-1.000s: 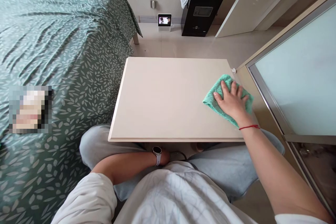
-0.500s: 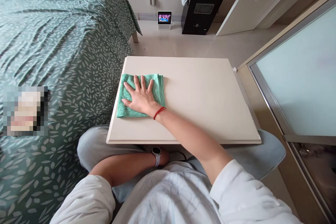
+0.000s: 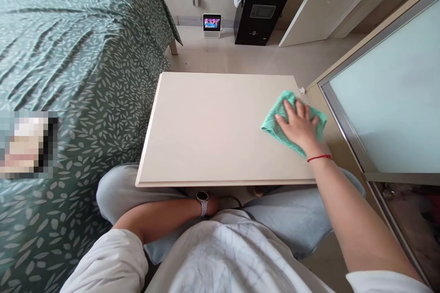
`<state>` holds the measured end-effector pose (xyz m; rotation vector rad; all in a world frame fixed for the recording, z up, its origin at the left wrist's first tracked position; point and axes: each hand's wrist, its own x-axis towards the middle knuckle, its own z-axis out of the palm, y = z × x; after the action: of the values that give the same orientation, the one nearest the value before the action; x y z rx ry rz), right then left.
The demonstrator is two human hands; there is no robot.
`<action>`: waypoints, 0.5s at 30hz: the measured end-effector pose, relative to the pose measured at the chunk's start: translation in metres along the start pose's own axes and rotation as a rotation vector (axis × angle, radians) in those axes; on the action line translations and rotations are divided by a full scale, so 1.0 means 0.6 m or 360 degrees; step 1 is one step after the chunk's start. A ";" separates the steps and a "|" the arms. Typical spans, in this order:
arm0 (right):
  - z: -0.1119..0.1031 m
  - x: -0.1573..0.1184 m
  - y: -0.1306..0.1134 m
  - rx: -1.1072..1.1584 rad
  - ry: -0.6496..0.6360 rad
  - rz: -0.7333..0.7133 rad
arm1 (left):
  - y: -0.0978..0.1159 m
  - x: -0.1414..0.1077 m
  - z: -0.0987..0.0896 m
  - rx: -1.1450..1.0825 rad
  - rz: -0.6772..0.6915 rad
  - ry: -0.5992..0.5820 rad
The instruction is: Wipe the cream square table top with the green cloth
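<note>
My right hand [image 3: 299, 124], with a red cord at the wrist, lies on a green cloth [image 3: 275, 123] and presses it down. Its fingers are spread over the fabric rather than wrapped round it. The cloth is at the right side of a cream tabletop [image 3: 206, 123], and its outer corner reaches past the right edge. My left hand [image 3: 213, 204] rests low by my lap, under the near edge of the table. A watch [image 3: 202, 198] is on that wrist, and the fingers are hidden.
A bed with a green leaf-patterned cover [image 3: 113, 78] stands along the left. Beyond the table are a small screen [image 3: 211, 25] and a black cabinet [image 3: 256, 13] topped with clothes. A frosted-glass panel [image 3: 385, 91] borders the right side.
My right hand has swept the cloth from the left end of the tabletop to the right end. The cloth has turned and creased. My left arm stays about where it was.
</note>
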<state>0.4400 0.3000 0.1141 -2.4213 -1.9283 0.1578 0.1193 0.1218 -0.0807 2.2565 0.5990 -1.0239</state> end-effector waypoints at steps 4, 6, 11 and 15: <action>0.009 0.006 0.014 0.0030 0.0096 0.0124 | 0.002 -0.001 -0.005 0.0039 -0.0026 -0.0050; 0.008 0.009 -0.037 0.0027 0.0048 0.0072 | 0.003 -0.001 -0.007 0.0045 -0.0034 -0.0058; 0.003 -0.001 -0.252 0.0045 -0.0093 -0.0361 | 0.005 -0.001 -0.007 0.0039 -0.0016 -0.0045; 0.008 -0.032 -0.435 0.0113 -0.0192 -0.0826 | 0.006 -0.002 -0.006 0.0022 -0.0003 0.0009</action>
<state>0.1822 0.3401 0.1357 -1.8250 -2.4746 0.3469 0.1226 0.1210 -0.0767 2.2720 0.5988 -1.0256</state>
